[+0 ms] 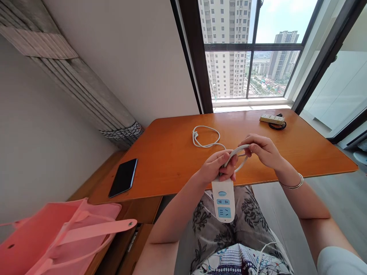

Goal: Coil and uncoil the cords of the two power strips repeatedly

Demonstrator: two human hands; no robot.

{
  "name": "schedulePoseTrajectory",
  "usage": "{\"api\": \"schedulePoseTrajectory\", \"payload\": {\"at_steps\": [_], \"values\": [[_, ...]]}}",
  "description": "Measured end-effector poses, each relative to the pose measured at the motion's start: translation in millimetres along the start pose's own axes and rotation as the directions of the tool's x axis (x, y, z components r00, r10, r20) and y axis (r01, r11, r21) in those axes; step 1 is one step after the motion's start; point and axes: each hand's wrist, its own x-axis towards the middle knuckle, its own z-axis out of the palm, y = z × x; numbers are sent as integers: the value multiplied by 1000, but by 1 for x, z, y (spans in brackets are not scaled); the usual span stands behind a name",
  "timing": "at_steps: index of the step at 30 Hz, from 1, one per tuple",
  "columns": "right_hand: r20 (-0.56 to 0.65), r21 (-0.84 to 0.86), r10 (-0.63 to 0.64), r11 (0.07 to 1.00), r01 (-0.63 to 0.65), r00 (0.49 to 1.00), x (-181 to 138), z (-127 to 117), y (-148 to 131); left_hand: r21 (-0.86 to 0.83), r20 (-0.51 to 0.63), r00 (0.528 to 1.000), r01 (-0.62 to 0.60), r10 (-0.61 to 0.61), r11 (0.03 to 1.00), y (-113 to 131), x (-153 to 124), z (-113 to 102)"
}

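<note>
My left hand (pixel 220 165) is closed around the top end of a white power strip (pixel 223 198) with blue sockets, together with part of its white cord. The strip hangs down over my lap, sockets facing up. To the right, my right hand (pixel 260 149) pinches a loop of the white power cord (pixel 240 149) between thumb and fingers. From my hands the cord runs on across the table, and its far end lies in a loose loop with the plug (pixel 195 134). My left fingers hide how the cord meets the strip.
On the wooden table (pixel 169 152), a second power strip (pixel 272 119) with a black cord lies at the far right. A dark phone (pixel 124 177) rests near the left edge. A pink bag (pixel 71 236) stands at the lower left. Beyond the table is a window (pixel 252 47).
</note>
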Motion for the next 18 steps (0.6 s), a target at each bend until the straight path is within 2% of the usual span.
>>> {"api": "schedulePoseTrajectory", "payload": {"at_steps": [5, 12, 15, 18], "values": [[-108, 26, 127, 992, -125, 986, 2, 11, -10, -29, -26, 999, 24, -24, 999, 0, 1, -2], [-192, -45, 94, 994, -104, 977, 5, 16, -11, 30, -56, 985, 163, -161, 986, 12, 1, -13], [-193, -6, 104, 994, -107, 976, 6, 17, -8, -9, -117, 982, 145, -145, 989, 13, 3, -10], [-185, 44, 117, 993, -111, 976, 5, 17, -6, -74, -121, 985, 114, -123, 991, 8, 3, -5]]}}
